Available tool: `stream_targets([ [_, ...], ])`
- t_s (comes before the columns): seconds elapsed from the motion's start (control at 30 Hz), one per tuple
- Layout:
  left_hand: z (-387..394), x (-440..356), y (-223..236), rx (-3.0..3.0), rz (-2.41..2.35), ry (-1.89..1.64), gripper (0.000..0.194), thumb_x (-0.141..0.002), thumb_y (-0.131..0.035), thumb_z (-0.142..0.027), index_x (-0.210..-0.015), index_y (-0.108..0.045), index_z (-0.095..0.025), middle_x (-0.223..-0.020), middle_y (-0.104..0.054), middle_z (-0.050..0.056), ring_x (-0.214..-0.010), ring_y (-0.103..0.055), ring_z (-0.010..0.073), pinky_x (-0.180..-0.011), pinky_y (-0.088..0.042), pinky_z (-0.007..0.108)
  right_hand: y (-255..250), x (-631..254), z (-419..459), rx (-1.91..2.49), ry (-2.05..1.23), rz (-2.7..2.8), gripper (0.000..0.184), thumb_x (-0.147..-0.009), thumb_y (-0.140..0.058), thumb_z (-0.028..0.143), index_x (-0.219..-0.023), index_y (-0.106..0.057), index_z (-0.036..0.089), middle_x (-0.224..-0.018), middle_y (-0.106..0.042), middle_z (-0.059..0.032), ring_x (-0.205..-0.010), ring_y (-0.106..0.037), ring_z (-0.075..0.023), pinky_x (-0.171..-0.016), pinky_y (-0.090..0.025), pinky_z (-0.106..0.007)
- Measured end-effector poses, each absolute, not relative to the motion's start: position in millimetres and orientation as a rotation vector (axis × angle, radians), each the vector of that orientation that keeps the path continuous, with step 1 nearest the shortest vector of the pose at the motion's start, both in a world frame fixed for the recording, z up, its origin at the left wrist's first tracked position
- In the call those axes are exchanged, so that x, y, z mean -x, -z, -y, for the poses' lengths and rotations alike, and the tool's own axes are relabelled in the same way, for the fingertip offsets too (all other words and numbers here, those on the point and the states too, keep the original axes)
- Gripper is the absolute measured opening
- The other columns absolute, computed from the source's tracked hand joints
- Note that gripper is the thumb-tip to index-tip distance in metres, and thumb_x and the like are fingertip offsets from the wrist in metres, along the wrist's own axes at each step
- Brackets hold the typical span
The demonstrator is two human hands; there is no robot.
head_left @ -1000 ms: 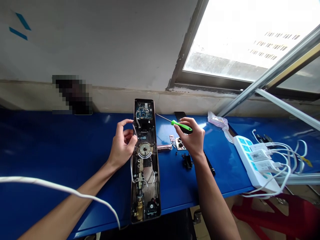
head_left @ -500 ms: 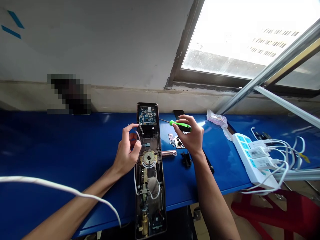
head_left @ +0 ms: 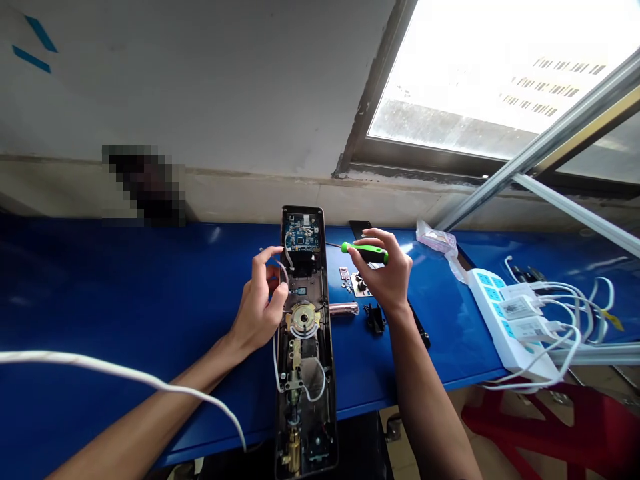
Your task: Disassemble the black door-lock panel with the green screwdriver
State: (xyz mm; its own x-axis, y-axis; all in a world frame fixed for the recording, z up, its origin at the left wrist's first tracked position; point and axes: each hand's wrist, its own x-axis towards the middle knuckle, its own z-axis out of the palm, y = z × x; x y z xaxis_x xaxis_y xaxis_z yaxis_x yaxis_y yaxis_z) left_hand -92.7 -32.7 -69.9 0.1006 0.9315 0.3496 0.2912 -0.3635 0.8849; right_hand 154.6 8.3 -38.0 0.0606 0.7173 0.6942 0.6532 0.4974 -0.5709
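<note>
A long black door lock housing (head_left: 320,313), its inside facing up, stretches over the table's front edge. In it lie a blue circuit board (head_left: 302,232), a round metal disc (head_left: 303,319) and a brass cylinder (head_left: 294,448). At the housing's left edge, my left hand (head_left: 263,300) pinches a thin pale wire (head_left: 282,268) between curled fingers and thumb. My right hand (head_left: 391,270) grips a green and black screwdriver (head_left: 367,253). Its shaft points left at the housing's upper right edge; whether the tip touches is unclear.
Right of the housing lie a pinkish metal tube (head_left: 344,309), black plastic parts (head_left: 375,320) and small screws (head_left: 346,285). A white power strip (head_left: 493,313) with plugged chargers stands farther right. A white cable (head_left: 125,377) crosses the left foreground. A red stool (head_left: 545,427) stands below.
The lock housing has shifted right and toward me, its near end now reaching the bottom of the view. My left hand has moved right with it. The screwdriver stays almost in place.
</note>
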Motion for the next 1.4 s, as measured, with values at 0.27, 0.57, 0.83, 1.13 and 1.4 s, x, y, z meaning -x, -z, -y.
stream_targets([
  [0.27, 23, 96, 54, -2.065, -1.487, -1.522, 0.047, -0.097, -0.055, -0.028, -0.143, -0.049, -0.021, -0.117, -0.054, 0.011, -0.105, -0.057, 0.027, -0.091, -0.054, 0.047, 23, -158, -13, 1.165, -0.122, 1.55, 0.038, -0.092, -0.074, 0.036, -0.124, -0.057, 0.025, -0.099, -0.079, -0.0032, -0.09, -0.079, -0.0196, -0.08, -0.066, -0.035],
  [0.57, -11, 55, -17, -2.721, -0.763, -1.041, 0.02, -0.1, -0.054, -0.016, -0.107, -0.072, -0.015, -0.106, -0.07, 0.011, -0.103, -0.064, 0.0252, -0.091, -0.058, 0.043, -52, -169, -46, 1.302, -0.222, 1.943, 0.021, -0.082, -0.08, 0.039, -0.094, -0.069, 0.025, -0.065, -0.063, 0.0066, -0.056, -0.054, -0.0096, -0.057, -0.048, -0.026],
  [0.83, -30, 38, -12, -2.795, -0.676, -0.812, 0.02, -0.098, -0.059, -0.014, -0.095, -0.078, -0.016, -0.106, -0.077, 0.011, -0.117, -0.068, 0.0287, -0.104, -0.057, 0.049, -79, -187, -37, 1.383, -0.319, 2.215, 0.017, -0.079, -0.08, 0.032, -0.078, -0.066, 0.022, -0.068, -0.068, 0.0037, -0.059, -0.058, -0.0105, -0.056, -0.045, -0.025],
  [1.13, -29, 39, -1, -2.826, -0.684, -0.631, 0.022, -0.095, -0.058, -0.015, -0.089, -0.078, -0.019, -0.1, -0.08, 0.009, -0.121, -0.069, 0.0318, -0.107, -0.055, 0.054, -79, -198, -38, 1.424, -0.415, 2.334, 0.009, -0.076, -0.08, 0.024, -0.075, -0.071, 0.022, -0.067, -0.071, 0.0058, -0.058, -0.061, -0.0098, -0.057, -0.049, -0.024],
  [1.4, -27, 41, -1, -2.781, -0.635, -0.628, 0.026, -0.098, -0.056, -0.018, -0.081, -0.076, -0.021, -0.091, -0.078, 0.006, -0.106, -0.072, 0.0265, -0.109, -0.052, 0.052, -80, -189, -37, 1.376, -0.346, 2.326, 0.011, -0.077, -0.078, 0.018, -0.076, -0.068, 0.022, -0.065, -0.067, 0.0075, -0.056, -0.053, -0.0073, -0.057, -0.044, -0.023],
])
